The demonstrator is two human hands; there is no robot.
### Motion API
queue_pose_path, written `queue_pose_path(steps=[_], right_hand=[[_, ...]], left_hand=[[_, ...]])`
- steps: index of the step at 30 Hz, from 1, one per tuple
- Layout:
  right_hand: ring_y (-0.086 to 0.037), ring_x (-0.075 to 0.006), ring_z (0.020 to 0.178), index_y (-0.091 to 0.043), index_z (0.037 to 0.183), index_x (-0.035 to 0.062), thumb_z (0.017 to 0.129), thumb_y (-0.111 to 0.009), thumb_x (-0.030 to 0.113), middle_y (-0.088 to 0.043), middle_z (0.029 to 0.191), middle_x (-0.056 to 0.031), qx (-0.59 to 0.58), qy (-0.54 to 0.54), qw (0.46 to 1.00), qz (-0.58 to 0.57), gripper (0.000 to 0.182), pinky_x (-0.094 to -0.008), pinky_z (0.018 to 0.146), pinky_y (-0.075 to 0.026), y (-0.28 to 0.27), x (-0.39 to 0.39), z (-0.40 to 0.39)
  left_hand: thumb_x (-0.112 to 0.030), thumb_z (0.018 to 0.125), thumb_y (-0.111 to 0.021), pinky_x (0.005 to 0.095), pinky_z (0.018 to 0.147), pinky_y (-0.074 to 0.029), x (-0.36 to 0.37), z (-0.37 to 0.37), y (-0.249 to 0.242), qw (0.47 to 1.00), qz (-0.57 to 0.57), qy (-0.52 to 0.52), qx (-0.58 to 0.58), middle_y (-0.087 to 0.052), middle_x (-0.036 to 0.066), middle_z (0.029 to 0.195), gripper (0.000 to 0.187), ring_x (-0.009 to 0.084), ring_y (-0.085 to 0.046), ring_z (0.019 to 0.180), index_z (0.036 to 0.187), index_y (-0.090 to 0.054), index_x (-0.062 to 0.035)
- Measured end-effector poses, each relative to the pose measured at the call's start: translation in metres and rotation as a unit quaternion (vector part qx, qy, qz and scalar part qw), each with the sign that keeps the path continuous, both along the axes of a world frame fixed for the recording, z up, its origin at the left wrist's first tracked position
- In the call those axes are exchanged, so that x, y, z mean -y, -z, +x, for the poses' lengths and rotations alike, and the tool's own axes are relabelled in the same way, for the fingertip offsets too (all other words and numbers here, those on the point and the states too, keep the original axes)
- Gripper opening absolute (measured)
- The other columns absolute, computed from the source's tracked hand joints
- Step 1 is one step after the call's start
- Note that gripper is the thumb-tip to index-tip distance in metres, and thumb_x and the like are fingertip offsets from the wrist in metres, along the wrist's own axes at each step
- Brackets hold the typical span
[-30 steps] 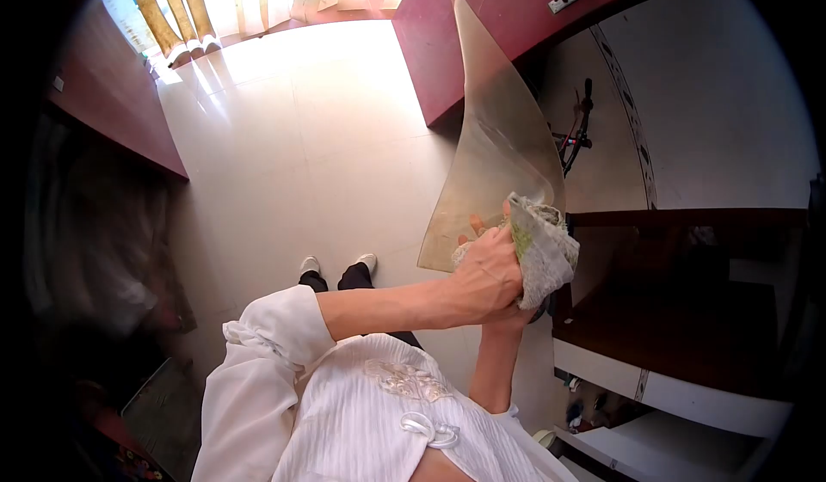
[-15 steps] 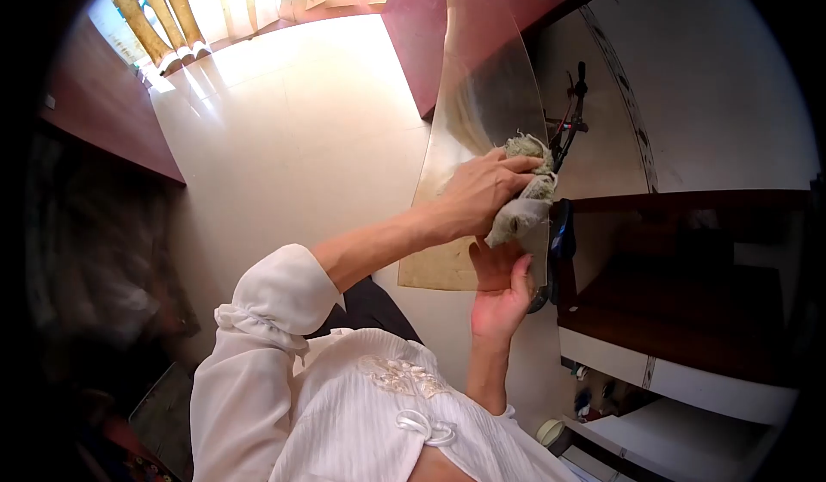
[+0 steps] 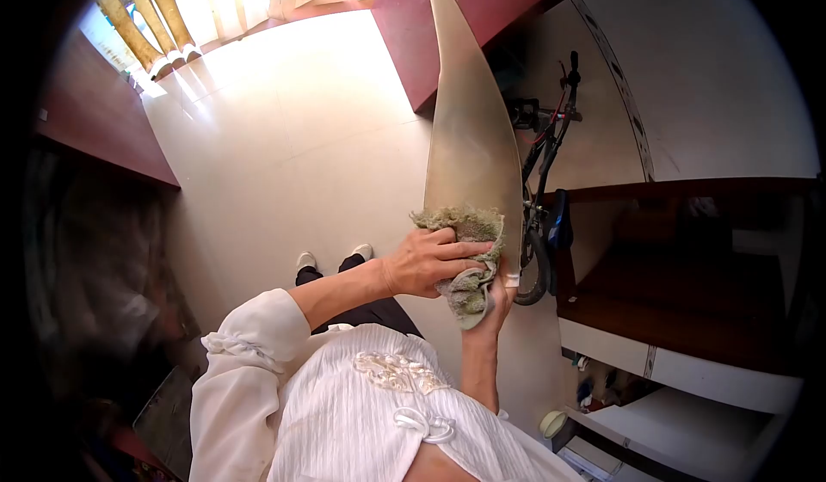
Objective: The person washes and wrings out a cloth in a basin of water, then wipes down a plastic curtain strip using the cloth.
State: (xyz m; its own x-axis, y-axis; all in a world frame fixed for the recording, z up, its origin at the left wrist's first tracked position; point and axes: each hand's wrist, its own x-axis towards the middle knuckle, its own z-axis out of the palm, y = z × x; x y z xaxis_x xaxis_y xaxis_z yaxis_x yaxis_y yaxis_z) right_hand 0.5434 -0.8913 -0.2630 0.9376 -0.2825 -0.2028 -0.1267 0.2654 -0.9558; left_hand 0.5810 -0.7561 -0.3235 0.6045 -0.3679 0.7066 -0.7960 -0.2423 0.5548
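A long, translucent brownish plastic strip (image 3: 473, 138) runs from the top of the view down toward my chest, narrowing with distance. My left hand (image 3: 430, 260) presses a frayed grey-green cloth (image 3: 469, 303) against the strip's near end, fingers closed over the fabric. Just below and to the right, my right hand (image 3: 497, 306) grips the strip's lower end near its corner. The cloth hides most of the right hand's fingers.
A bicycle (image 3: 551, 147) stands right of the strip, beside a dark wooden shelf unit (image 3: 680, 301). Maroon panels (image 3: 404, 43) flank the pale tiled floor (image 3: 292, 138). Bright slatted strips (image 3: 163, 9) hang at the upper left.
My left hand has moved the cloth down and left to the strip's near end. My right hand has gone from lying open behind the strip to gripping its end.
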Motion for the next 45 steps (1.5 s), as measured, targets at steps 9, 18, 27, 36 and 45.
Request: queue_pose_path(steps=[9,18,27,36,45], right_hand=[[-0.064,-0.0206,0.093,-0.055,0.111,0.0035,0.095,-0.046,0.027,-0.063,0.107,-0.0106,0.112,0.001,0.980,0.163,0.030,-0.0288,0.073,-0.056,-0.062,0.019,0.022],[-0.058,-0.0149,0.070,-0.059,0.102,0.0065,0.095,-0.047,0.029,-0.061,0.085,-0.0041,0.214,-0.141,0.920,0.297,0.026,-0.0244,0.060,-0.049,-0.067,0.018,0.053],[-0.045,-0.0060,0.052,-0.051,0.069,0.0104,0.084,-0.050,0.005,-0.044,0.062,0.0039,0.401,-0.298,0.267,0.824,0.015,-0.0210,0.044,-0.037,-0.052,-0.059,0.121],[-0.047,-0.0086,0.049,-0.057,0.067,0.0066,0.073,-0.057,0.001,-0.049,0.058,0.0000,0.009,-0.103,0.572,0.814,0.008,-0.0207,0.037,-0.033,-0.127,-0.040,0.075],[-0.048,-0.0085,0.050,-0.058,0.070,0.0057,0.073,-0.058,0.002,-0.052,0.059,-0.0005,0.025,-0.136,0.570,0.810,0.004,-0.0207,0.038,-0.035,-0.104,-0.026,0.085]], left_hand=[[-0.005,0.073,-0.048,0.0378,0.072,-0.052,-0.005,0.015,0.062,0.650,-0.394,-0.023,-0.649,-0.062,0.013,0.095,0.032,0.0226,-0.062,0.082,0.104,-0.056,-0.0024],[-0.018,0.081,-0.054,0.0352,0.074,-0.051,-0.059,0.035,-0.062,0.565,-0.595,0.198,-0.537,-0.061,0.013,0.096,0.037,0.0244,-0.061,0.082,0.111,-0.052,0.0026],[-0.018,0.067,-0.071,0.0368,0.068,-0.048,0.018,-0.010,-0.107,0.942,-0.330,0.007,-0.057,-0.054,0.015,0.089,0.029,0.0320,-0.055,0.076,0.090,-0.061,-0.0032],[-0.019,0.077,-0.054,0.0365,0.065,-0.048,0.038,-0.023,0.033,0.964,-0.090,-0.002,-0.248,-0.056,0.009,0.083,0.021,0.0279,-0.058,0.077,0.092,-0.057,-0.0048],[-0.023,0.080,-0.052,0.0418,0.086,-0.048,-0.020,0.006,-0.052,0.308,-0.629,0.364,-0.614,-0.060,0.018,0.109,0.043,0.0285,-0.061,0.093,0.115,-0.052,0.0009]])
